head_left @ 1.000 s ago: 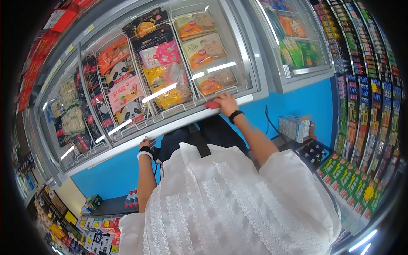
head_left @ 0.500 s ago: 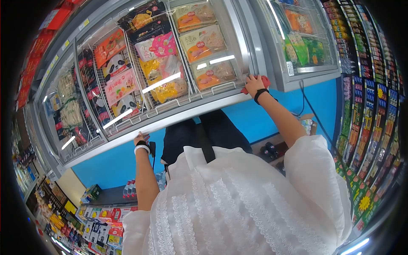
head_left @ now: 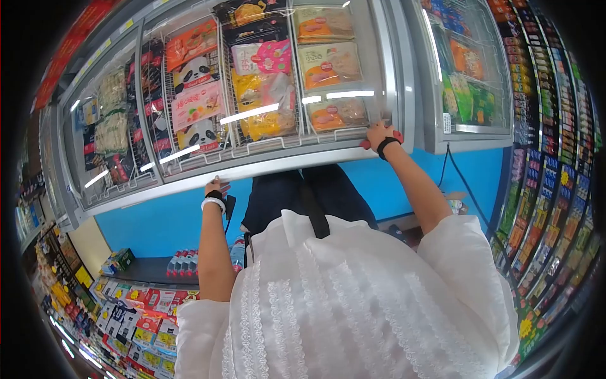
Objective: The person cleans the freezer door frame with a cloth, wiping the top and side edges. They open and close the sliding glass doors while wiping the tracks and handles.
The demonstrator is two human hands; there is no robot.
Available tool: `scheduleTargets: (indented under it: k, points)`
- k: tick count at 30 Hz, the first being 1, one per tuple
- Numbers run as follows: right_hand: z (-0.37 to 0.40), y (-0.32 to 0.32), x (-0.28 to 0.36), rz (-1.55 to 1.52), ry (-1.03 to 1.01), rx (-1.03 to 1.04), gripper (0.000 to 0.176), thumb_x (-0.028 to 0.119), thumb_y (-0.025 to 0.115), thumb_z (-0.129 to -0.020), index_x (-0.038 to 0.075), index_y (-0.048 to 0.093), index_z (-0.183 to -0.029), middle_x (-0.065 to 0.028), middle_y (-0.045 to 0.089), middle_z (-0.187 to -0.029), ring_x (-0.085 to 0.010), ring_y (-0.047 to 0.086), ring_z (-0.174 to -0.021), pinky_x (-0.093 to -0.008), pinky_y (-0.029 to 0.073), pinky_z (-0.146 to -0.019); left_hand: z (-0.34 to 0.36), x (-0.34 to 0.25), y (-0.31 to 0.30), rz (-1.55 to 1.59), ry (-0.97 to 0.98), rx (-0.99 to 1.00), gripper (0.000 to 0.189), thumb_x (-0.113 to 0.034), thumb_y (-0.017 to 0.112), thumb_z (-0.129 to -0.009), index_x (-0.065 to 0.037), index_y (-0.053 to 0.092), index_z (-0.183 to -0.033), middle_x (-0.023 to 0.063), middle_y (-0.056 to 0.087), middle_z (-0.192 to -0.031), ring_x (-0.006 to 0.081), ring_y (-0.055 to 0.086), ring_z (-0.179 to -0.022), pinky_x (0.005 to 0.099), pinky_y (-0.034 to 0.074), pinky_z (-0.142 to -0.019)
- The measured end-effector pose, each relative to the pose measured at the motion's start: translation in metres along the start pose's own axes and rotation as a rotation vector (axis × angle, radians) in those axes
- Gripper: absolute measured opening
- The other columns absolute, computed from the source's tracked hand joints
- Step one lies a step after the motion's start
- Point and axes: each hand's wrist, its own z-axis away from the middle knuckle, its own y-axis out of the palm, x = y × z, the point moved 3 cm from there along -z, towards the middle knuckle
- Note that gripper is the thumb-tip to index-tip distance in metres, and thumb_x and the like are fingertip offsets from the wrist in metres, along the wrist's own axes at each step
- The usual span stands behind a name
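A chest freezer with a glass top and a pale front rim stands in front of me. My left hand is closed around this rim, left of my legs, with its fingers partly hidden. A white band and a black strap circle that wrist, and a small dark object hangs beside it. At the freezer's right front corner, my right hand presses a red cloth-like thing against the frame. Under the glass lie a pink packet, yellow bags and orange-and-white packs in wire baskets.
A second glass-topped freezer stands to the right, with a black cable below it. Packed shelves line the far right. At lower left are bottles on a dark ledge and stacked boxed goods.
My view has turned slightly, so the freezer sits further right and more level in the picture. Both hands stay at the freezer's front edge, and the red thing remains under my right hand.
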Motion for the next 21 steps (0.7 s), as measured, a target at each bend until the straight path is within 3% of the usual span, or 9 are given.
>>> scheduleTargets:
  k: [3,6,7,11,16,18,21]
  points:
    - [-0.012,-0.01,0.055,0.05,-0.028,0.05,0.021,0.02,0.06,-0.08,0.013,0.068,-0.099,-0.0055,0.06,-0.111,-0.0258,0.043,-0.118,-0.0579,0.039,-0.082,-0.002,-0.006,-0.003,-0.092,-0.071,0.179,0.041,-0.039,0.037,-0.098,-0.007,0.044,-0.122,0.0092,0.068,-0.102,0.0188,0.067,-0.085,0.0278,0.044,-0.055]
    - [-0.024,-0.016,0.114,0.031,-0.072,0.013,0.023,0.02,0.059,-0.08,0.016,0.068,-0.101,-0.006,0.063,-0.107,-0.0256,0.042,-0.122,-0.0623,0.039,-0.082,-0.019,0.0,-0.009,-0.081,-0.086,0.267,0.037,-0.039,0.042,-0.097,-0.008,0.048,-0.115,0.0078,0.068,-0.102,0.0187,0.067,-0.087,0.0296,0.044,-0.058]
    - [-0.028,-0.02,0.138,-0.03,-0.108,0.029,0.023,0.02,0.057,-0.081,0.016,0.068,-0.101,-0.006,0.062,-0.109,-0.0257,0.042,-0.122,-0.0635,0.038,-0.083,-0.019,-0.004,-0.015,-0.077,-0.067,0.348,0.037,-0.04,0.049,-0.094,-0.007,0.05,-0.111,0.0073,0.068,-0.1,0.0192,0.067,-0.088,0.0298,0.044,-0.058]
    - [-0.04,-0.04,0.234,-0.051,-0.253,0.048,0.026,0.018,0.052,-0.084,0.015,0.067,-0.104,-0.0056,0.057,-0.12,-0.0262,0.042,-0.121,-0.0654,0.037,-0.084,-0.011,-0.003,-0.053,-0.009,-0.061,0.275,0.042,-0.041,0.058,-0.088,-0.005,0.051,-0.111,0.0086,0.069,-0.094,0.0176,0.066,-0.081,0.0288,0.045,-0.058]
    - [-0.047,-0.081,0.335,-0.115,-0.244,0.132,0.028,0.017,0.052,-0.085,0.014,0.064,-0.111,-0.0064,0.056,-0.121,-0.0265,0.036,-0.127,-0.0655,0.035,-0.087,-0.063,0.023,-0.136,0.044,0.021,0.039,0.044,-0.044,0.056,-0.089,-0.007,0.052,-0.113,0.0067,0.068,-0.097,0.0154,0.066,-0.083,0.0281,0.047,-0.065]
    - [-0.048,-0.102,0.373,-0.125,-0.199,0.288,0.029,0.017,0.051,-0.087,0.013,0.063,-0.112,-0.0055,0.053,-0.125,-0.0282,0.034,-0.128,-0.0655,0.035,-0.088,-0.084,0.026,-0.16,0.116,0.062,0.04,0.037,-0.038,0.054,-0.09,-0.003,0.056,-0.104,0.0097,0.069,-0.089,0.0156,0.066,-0.07,0.0269,0.044,-0.051]
    - [-0.057,-0.112,0.437,-0.136,-0.193,0.274,0.028,0.017,0.053,-0.086,0.014,0.063,-0.112,-0.0077,0.054,-0.124,-0.0294,0.039,-0.124,-0.0615,0.038,-0.087,-0.079,0.012,-0.161,0.047,0.139,0.022,0.033,-0.03,0.054,-0.091,0.003,0.059,-0.093,0.0116,0.07,-0.079,0.0188,0.068,-0.066,0.0272,0.042,-0.047]
